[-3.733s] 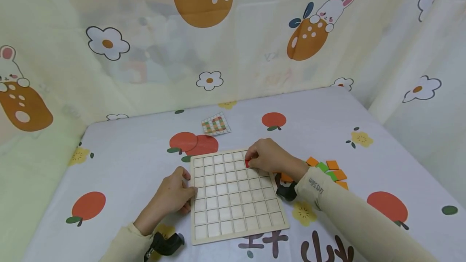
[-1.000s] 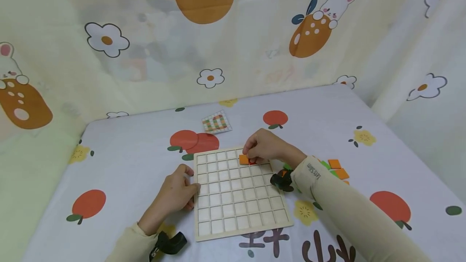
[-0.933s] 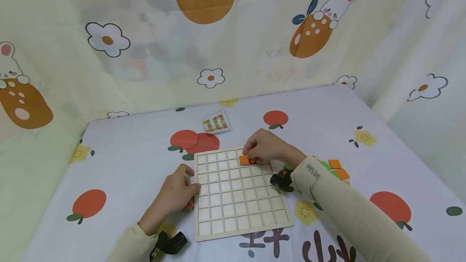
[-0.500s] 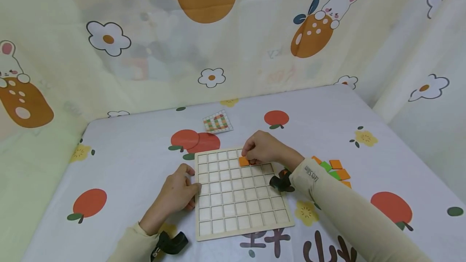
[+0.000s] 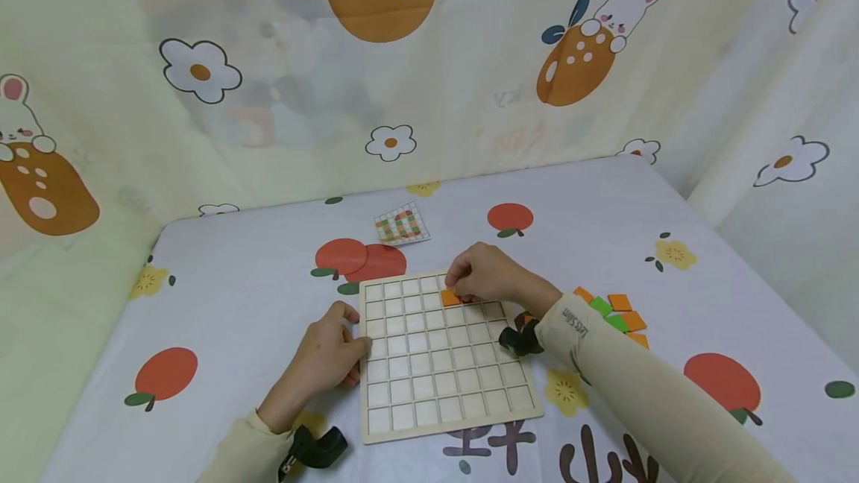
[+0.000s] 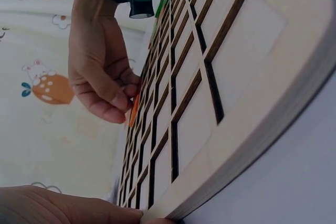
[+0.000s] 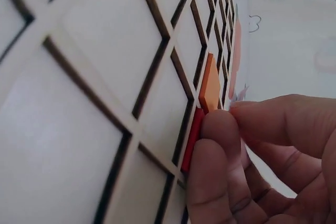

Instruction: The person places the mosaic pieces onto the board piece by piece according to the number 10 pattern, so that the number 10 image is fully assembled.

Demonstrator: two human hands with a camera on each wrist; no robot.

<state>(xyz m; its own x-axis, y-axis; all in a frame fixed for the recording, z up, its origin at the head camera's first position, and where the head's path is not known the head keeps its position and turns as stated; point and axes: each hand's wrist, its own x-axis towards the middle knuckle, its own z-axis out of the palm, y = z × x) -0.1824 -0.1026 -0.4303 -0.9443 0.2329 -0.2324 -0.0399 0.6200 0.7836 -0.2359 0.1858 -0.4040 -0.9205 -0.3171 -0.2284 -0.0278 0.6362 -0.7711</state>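
Observation:
A square wooden grid board [image 5: 423, 361] lies flat on the table. My left hand [image 5: 325, 349] grips its left edge, the thumb on the rim. Over the board's far rows, my right hand [image 5: 493, 274] pinches the near corner of an orange tile [image 7: 211, 83] with thumb and fingertips. That tile stands slightly proud of the grid in the right wrist view. Beside it sits a red tile [image 7: 193, 139], mostly hidden behind my right fingers in the head view. The remaining visible cells of the board hold no tile.
Loose orange and green tiles [image 5: 616, 322] lie to the right of the board, partly behind my right sleeve. A small card with a coloured grid pattern [image 5: 401, 224] lies beyond the board. A printed curtain [image 5: 288, 170] hangs at the table's back edge.
At first my right hand was at the red tile; since then an orange tile has come to its left under my fingers. Lately it has barely shifted. My left hand keeps its hold.

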